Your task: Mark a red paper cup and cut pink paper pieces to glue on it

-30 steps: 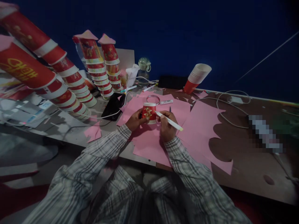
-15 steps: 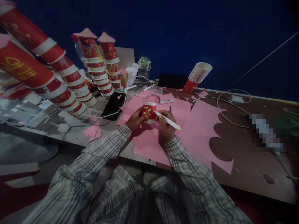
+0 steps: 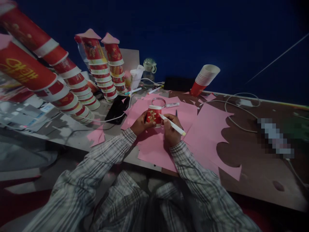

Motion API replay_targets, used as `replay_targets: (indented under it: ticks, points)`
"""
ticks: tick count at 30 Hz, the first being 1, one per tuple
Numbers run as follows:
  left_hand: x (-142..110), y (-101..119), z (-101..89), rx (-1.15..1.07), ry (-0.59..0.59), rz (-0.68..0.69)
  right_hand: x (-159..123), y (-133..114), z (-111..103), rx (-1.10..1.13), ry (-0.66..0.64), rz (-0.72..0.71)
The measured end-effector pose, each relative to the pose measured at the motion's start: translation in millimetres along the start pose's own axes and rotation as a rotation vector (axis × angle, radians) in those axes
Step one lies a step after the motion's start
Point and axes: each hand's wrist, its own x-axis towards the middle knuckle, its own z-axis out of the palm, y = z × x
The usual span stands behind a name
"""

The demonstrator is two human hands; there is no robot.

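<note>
A red paper cup [image 3: 154, 115] with gold figures and white bands at both ends is in my left hand [image 3: 141, 124], whose thumb lies across its front. In my right hand [image 3: 173, 129] is a white marker pen [image 3: 175, 126] with a yellowish back end, its tip at the cup's right side. Both hands are over pink paper [image 3: 154, 148]. Behind the cup lie a roll of tape [image 3: 162, 100] and a small white tube [image 3: 172, 104]. A thin dark pointed thing [image 3: 176, 112] shows just beyond my right hand.
Tall towers of red cups [image 3: 98, 71] with pink paper tops stand at the left. Beside them lies a black phone [image 3: 117, 111] crossed by a white cable. Farther back are a water bottle [image 3: 149, 72] and a stack of cups [image 3: 205, 79]. Cut pink sheets [image 3: 207, 129] spread rightward.
My left thumb has shifted slightly to the right across the cup. The marker pen's back end has moved a little left. Otherwise the cup and both hands stay in nearly the same place.
</note>
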Motion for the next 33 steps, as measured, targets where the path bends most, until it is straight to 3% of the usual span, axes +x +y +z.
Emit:
replay_targets:
  ticks: [11, 20, 33]
  points:
    - [0, -1, -0.4, -0.035, -0.006, -0.003, 4, -2, -1, -0.086, 0.000, -0.072]
    - [1, -3, -1.3, -0.029, -0.015, 0.000, 6, -9, -3, -0.090, -0.078, -0.137]
    - [0, -1, -1.5, -0.055, -0.011, -0.014, 5, -6, -4, -0.110, -0.069, -0.079]
